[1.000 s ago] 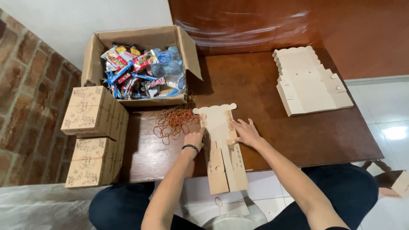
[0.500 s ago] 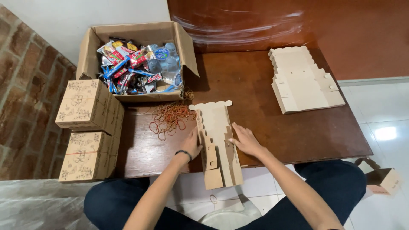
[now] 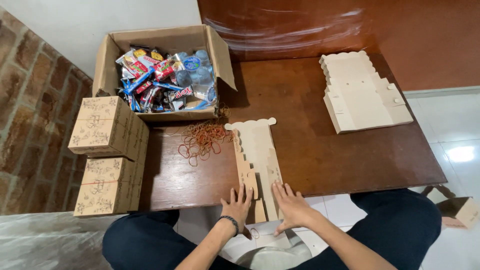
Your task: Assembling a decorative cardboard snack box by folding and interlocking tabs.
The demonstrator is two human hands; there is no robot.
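Your left hand (image 3: 237, 205) lies flat at the lower centre of the frame, fingers spread and pressed on the near left flap of the flat cardboard box blank (image 3: 256, 150). It grips nothing; the palm is open and rests on the card. A dark wristband (image 3: 230, 221) sits on that wrist.

Your right hand (image 3: 291, 206) lies just beside it, also open with fingers spread, pressing the near right part of the same blank. It holds nothing closed in its fingers.

The blank runs from the centre of the frame down to the near edge of the brown wooden table (image 3: 325, 155) and overhangs that edge slightly. Its far end has a scalloped edge; its left side flap is stepped and stands partly raised.

Just left of the blank's far end lies a loose pile of rubber bands (image 3: 202, 140), touching or nearly touching the card. Above that, in the upper left-centre of the frame, stands an open cardboard carton (image 3: 112, 60) filled with packaged snacks and sealed water cups (image 3: 167, 80).

In the upper right of the frame a stack of flat box blanks (image 3: 362, 95) rests on the table, well apart from your hands.

At the left edge of the frame two assembled patterned boxes (image 3: 107, 155) are stacked beside the table, against a brick wall (image 3: 25, 115).
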